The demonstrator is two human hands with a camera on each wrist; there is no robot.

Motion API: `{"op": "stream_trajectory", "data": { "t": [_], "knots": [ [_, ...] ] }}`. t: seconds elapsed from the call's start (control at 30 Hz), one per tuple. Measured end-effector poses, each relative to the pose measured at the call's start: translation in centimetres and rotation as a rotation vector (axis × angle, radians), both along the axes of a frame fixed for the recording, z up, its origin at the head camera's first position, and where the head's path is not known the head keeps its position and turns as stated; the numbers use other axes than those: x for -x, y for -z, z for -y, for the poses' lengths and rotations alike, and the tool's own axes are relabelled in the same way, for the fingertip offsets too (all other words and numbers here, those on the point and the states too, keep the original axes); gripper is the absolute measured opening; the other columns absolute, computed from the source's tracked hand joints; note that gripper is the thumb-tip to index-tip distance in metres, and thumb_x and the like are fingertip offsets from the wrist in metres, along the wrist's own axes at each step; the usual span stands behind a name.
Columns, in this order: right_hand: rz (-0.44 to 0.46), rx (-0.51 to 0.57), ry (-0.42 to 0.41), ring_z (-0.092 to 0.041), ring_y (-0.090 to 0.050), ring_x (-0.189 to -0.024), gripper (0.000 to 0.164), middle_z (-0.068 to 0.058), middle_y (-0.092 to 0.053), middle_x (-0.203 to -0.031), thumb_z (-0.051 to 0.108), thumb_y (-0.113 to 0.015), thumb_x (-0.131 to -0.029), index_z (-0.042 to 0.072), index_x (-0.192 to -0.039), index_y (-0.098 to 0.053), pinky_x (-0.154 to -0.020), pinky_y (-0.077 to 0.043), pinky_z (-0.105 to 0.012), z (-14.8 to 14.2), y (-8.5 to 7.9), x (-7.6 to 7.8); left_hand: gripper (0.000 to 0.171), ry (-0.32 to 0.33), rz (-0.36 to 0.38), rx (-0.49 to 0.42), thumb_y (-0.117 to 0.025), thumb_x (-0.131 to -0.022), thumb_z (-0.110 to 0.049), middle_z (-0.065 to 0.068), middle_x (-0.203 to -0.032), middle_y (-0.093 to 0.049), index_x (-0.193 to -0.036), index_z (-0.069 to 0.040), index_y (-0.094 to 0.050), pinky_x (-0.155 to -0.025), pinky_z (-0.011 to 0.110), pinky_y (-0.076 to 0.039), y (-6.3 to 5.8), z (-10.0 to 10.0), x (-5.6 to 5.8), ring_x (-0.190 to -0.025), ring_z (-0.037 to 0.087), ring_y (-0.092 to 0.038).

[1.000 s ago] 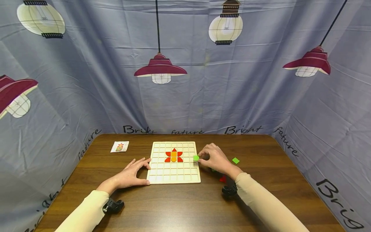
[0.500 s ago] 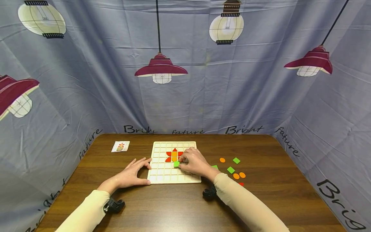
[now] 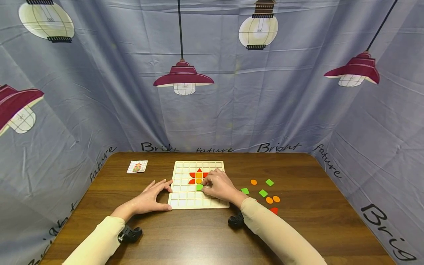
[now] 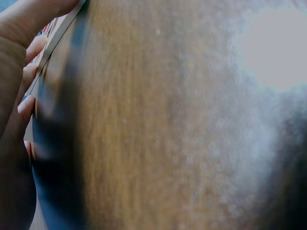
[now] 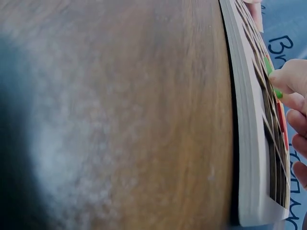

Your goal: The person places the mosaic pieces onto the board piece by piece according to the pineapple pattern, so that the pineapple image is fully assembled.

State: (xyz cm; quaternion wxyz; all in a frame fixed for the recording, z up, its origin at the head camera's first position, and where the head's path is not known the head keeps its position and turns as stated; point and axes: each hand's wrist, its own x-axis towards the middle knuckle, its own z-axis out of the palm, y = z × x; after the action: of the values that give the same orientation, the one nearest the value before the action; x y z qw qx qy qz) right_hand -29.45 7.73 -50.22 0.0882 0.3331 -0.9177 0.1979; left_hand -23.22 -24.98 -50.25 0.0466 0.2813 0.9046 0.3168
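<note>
A pale gridded board lies on the table. On it sit an orange square tile, an orange round tile, a red triangle and red petal-shaped tiles. My right hand pinches a green square tile at the cell just below the round tile. In the right wrist view, thumb and forefinger meet at the green tile, low over the grid. My left hand rests along the board's left side, fingertips at the edge, thumb at the near corner. The right hand covers some red petals.
Right of the board lie loose green squares, orange rounds and a red piece. A small card with a printed gridded picture lies at the back left. A patterned curtain hangs behind the table.
My right hand has carried the green square leftward from the board's right edge to the cell below the orange round, uncovering loose tiles on the right. The left hand has stayed in place.
</note>
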Motion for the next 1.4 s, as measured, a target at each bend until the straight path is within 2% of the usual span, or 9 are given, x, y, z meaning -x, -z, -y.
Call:
{"op": "stream_trajectory", "data": {
  "t": [0.33,0.57,0.97,1.13,1.4],
  "knots": [
    [-0.011,0.022,-0.03,-0.008,-0.049,-0.087,0.012,0.017,-0.063,-0.089,0.029,-0.075,-0.085,0.025,-0.095,-0.08,-0.08,-0.044,-0.028,0.0,0.0,0.0,0.05,-0.003,-0.003,0.005,-0.083,-0.083,-0.047,0.014,-0.16,-0.04,-0.115,-0.018,-0.058,-0.12,0.066,-0.004,0.0,0.0,0.0,-0.15,0.043,-0.026],
    [0.014,0.032,-0.035,-0.008,-0.048,-0.086,0.011,0.017,-0.061,-0.088,0.032,-0.077,-0.086,0.025,-0.094,-0.08,-0.077,-0.043,-0.027,0.1,-0.1,0.0,0.051,-0.005,0.001,0.004,-0.083,-0.082,-0.048,0.012,-0.161,-0.04,-0.115,-0.019,-0.058,-0.121,0.065,-0.003,0.0,0.0,0.1,-0.151,0.04,-0.026],
    [0.001,0.051,-0.057,-0.008,-0.048,-0.086,0.015,0.015,-0.063,-0.09,0.035,-0.08,-0.088,0.025,-0.099,-0.081,-0.077,-0.044,-0.029,-0.3,-0.2,-0.2,0.049,0.002,-0.039,-0.004,-0.083,-0.083,-0.047,0.016,-0.159,-0.042,-0.114,-0.018,-0.058,-0.118,0.07,-0.007,0.2,0.1,0.0,-0.148,0.046,-0.029],
    [0.029,0.078,-0.044,-0.011,-0.049,-0.09,0.018,0.011,-0.063,-0.092,0.035,-0.08,-0.089,0.023,-0.102,-0.081,-0.084,-0.043,-0.034,-1.9,-0.9,-0.1,0.05,-0.005,-0.018,0.0,-0.083,-0.082,-0.049,0.013,-0.16,-0.041,-0.115,-0.02,-0.058,-0.119,0.067,-0.006,0.2,0.1,0.0,-0.15,0.043,-0.028],
    [0.06,0.127,0.063,-0.016,-0.048,-0.09,0.022,0.006,-0.063,-0.093,0.029,-0.08,-0.09,0.017,-0.109,-0.079,-0.083,-0.041,-0.039,-6.8,-2.1,0.7,0.052,-0.008,0.004,0.009,-0.083,-0.083,-0.049,0.011,-0.162,-0.039,-0.116,-0.019,-0.057,-0.121,0.064,-0.003,0.1,0.1,0.1,-0.152,0.04,-0.025]
  ]
}}
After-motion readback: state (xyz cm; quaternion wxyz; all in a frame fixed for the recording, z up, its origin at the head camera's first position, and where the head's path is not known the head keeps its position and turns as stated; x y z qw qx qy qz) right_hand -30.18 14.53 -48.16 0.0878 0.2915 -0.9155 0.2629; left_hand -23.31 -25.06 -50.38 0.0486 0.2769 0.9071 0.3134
